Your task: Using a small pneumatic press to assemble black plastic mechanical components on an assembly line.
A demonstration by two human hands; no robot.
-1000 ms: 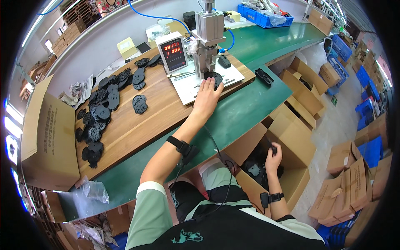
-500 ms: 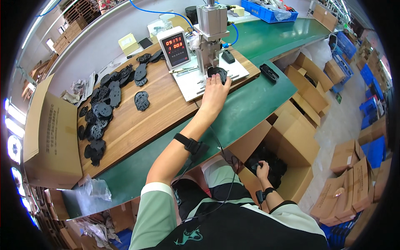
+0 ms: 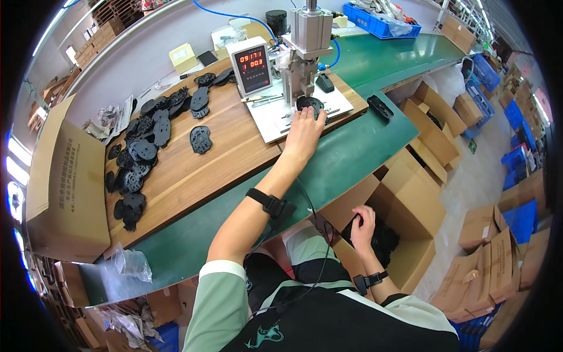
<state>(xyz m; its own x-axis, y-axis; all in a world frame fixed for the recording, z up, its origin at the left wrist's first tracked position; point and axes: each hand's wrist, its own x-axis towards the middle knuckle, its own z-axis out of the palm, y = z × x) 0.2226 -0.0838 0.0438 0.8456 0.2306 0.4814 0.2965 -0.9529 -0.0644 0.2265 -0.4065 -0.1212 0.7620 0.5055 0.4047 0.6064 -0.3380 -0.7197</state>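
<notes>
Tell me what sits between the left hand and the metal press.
In the head view, a rounded black part sits there, at the foot of the press; the left hand touches its near edge.

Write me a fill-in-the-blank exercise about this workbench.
1. The left hand touches a part coloured ____.
2. The right hand is over an open box made of ____.
3. The screen's lit digits glow ____.
4. The bin on the green bench is ____.

Missing words: black; cardboard; red; blue.
</notes>
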